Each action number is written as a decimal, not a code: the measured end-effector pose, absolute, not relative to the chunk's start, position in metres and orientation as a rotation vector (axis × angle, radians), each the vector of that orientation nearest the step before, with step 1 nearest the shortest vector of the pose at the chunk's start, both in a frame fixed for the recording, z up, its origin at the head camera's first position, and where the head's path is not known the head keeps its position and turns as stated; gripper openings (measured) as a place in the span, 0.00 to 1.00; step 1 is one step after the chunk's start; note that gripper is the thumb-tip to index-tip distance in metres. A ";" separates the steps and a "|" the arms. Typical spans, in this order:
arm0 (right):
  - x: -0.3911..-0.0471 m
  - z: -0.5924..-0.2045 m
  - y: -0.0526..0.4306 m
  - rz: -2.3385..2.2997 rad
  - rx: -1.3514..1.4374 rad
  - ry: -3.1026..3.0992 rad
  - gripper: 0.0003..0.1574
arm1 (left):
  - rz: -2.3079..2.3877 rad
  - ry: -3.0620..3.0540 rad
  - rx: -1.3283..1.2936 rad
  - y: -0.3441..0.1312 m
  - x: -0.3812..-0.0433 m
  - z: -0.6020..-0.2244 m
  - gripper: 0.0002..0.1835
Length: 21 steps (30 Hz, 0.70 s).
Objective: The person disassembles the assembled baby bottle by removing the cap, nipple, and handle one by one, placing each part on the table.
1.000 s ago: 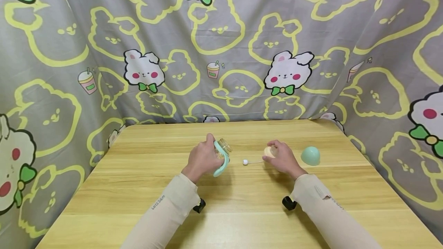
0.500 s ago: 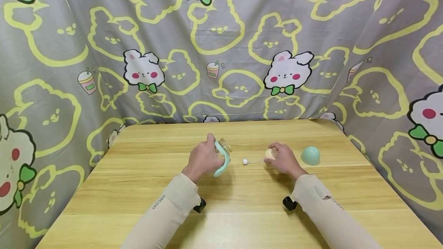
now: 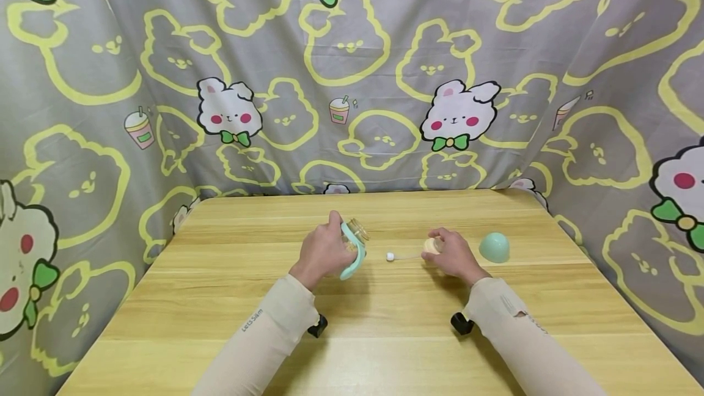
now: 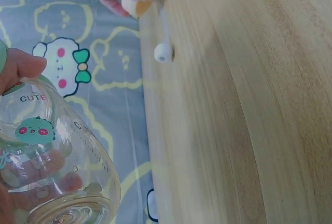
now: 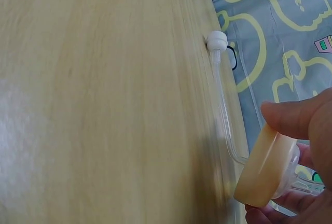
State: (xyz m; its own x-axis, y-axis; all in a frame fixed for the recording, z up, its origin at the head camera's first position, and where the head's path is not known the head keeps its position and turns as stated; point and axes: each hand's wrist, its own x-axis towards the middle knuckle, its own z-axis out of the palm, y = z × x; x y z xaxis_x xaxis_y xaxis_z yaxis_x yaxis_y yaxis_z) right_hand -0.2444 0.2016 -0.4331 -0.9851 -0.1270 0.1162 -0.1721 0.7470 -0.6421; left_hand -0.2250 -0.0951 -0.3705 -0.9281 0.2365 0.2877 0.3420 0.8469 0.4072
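My left hand (image 3: pixel 323 250) grips a clear baby bottle (image 4: pixel 78 156) with mint-green handles (image 3: pixel 360 255). The bottle is tilted, its uncapped neck (image 3: pixel 359 229) facing up and right in the head view. In the left wrist view, fingers show through its printed wall. To the right, my right hand (image 3: pixel 452 254) pinches a cream bottle collar (image 5: pixel 265 168) between thumb and fingers. A clear nipple (image 5: pixel 290 175) shows on its hand side, partly hidden by fingers. From the collar a thin clear straw (image 5: pixel 223 99) reaches left, ending in a white weight (image 5: pixel 217 41) close over the table.
A mint-green dome cap (image 3: pixel 495 248) sits on the wooden table (image 3: pixel 379 353), just right of my right hand. Patterned grey curtains (image 3: pixel 352 66) enclose the table's back and sides. Black wrist cameras (image 3: pixel 461 324) hang under both sleeves.
My right hand, with the collar, has shifted slightly to the right. The left hand and bottle look nearly still, and the dome cap stays in place.
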 end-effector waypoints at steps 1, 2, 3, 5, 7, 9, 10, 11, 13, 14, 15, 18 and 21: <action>-0.244 -0.433 0.202 1.071 0.247 -2.875 0.32 | -0.680 -2.800 -0.445 -0.095 -0.225 -0.371 0.27; -0.244 -0.433 0.202 1.073 0.247 -2.875 0.32 | -0.681 -2.801 -0.445 -0.095 -0.225 -0.371 0.27; -0.244 -0.433 0.202 1.076 0.246 -2.875 0.32 | -0.681 -2.801 -0.446 -0.095 -0.225 -0.371 0.27; -0.243 -0.433 0.203 1.079 0.245 -2.876 0.32 | -0.680 -2.802 -0.449 -0.094 -0.225 -0.371 0.27; -0.243 -0.433 0.203 1.081 0.245 -2.880 0.32 | -0.680 -2.804 -0.451 -0.094 -0.225 -0.371 0.27; -0.243 -0.432 0.204 1.088 0.230 -2.887 0.33 | -0.680 -2.805 -0.451 -0.094 -0.224 -0.370 0.27; -0.243 -0.431 0.204 1.088 0.220 -2.891 0.33 | -0.680 -2.806 -0.449 -0.094 -0.224 -0.370 0.27; -0.243 -0.431 0.204 1.092 0.213 -2.894 0.33 | -0.676 -2.807 -0.447 -0.094 -0.224 -0.369 0.27; -0.244 -0.429 0.204 1.099 0.193 -2.898 0.32 | -0.669 -2.808 -0.444 -0.094 -0.225 -0.369 0.27; -0.244 -0.429 0.204 1.098 0.184 -2.900 0.32 | -0.665 -2.809 -0.444 -0.094 -0.225 -0.369 0.27; -0.244 -0.428 0.204 1.095 0.181 -2.902 0.32 | -0.662 -2.811 -0.445 -0.095 -0.225 -0.369 0.27; -0.244 -0.427 0.205 1.091 0.188 -2.910 0.31 | -0.653 -2.815 -0.445 -0.095 -0.225 -0.369 0.27; -0.245 -0.427 0.206 1.091 0.198 -2.915 0.32 | -0.663 -2.814 -0.449 -0.095 -0.225 -0.369 0.27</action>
State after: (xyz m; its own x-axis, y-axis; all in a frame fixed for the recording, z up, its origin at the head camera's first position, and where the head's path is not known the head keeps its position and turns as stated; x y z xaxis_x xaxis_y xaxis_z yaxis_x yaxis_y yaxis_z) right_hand -0.2447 0.2056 -0.4268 -0.9917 -0.1111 0.0655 -0.1268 0.7471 -0.6525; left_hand -0.2253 -0.0952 -0.3693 -0.9303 0.2432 0.2744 0.3402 0.8519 0.3981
